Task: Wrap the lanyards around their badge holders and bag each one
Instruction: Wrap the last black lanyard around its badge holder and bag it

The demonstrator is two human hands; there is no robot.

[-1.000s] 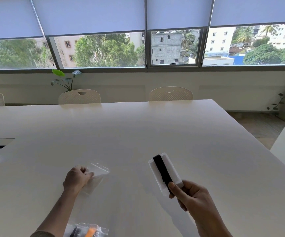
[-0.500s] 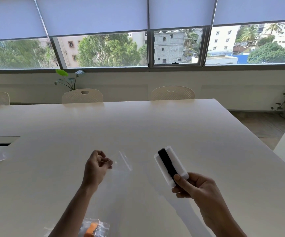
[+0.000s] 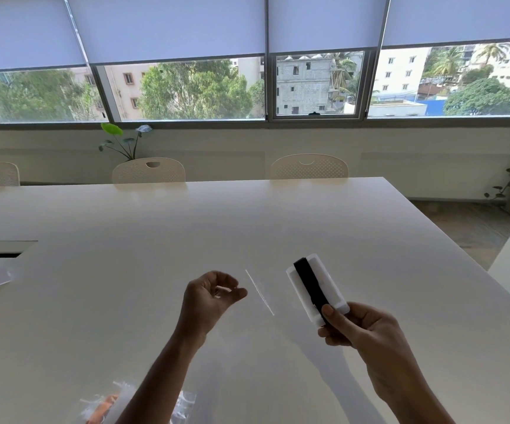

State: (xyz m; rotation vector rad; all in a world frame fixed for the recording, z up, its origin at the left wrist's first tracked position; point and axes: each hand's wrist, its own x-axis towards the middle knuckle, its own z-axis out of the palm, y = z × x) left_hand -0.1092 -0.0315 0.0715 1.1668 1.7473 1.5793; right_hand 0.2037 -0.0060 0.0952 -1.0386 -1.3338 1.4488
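The right hand [image 3: 366, 335] pinches the lower corner of a flat white rectangular badge holder [image 3: 317, 289] between thumb and curled fingers, holding it tilted above the smooth, glossy white table [image 3: 278, 224]. A black lanyard [image 3: 311, 284], a flat woven-looking band, is wound lengthwise round the holder's middle. The left hand [image 3: 209, 296] is raised just beside it, fingers curled, pinching the edge of a thin clear plastic bag [image 3: 258, 290] that is nearly invisible except for its pale seal strip. Near the table's front edge, partly hidden by the left forearm, lie crinkled clear bagged items [image 3: 107, 407] with something orange inside.
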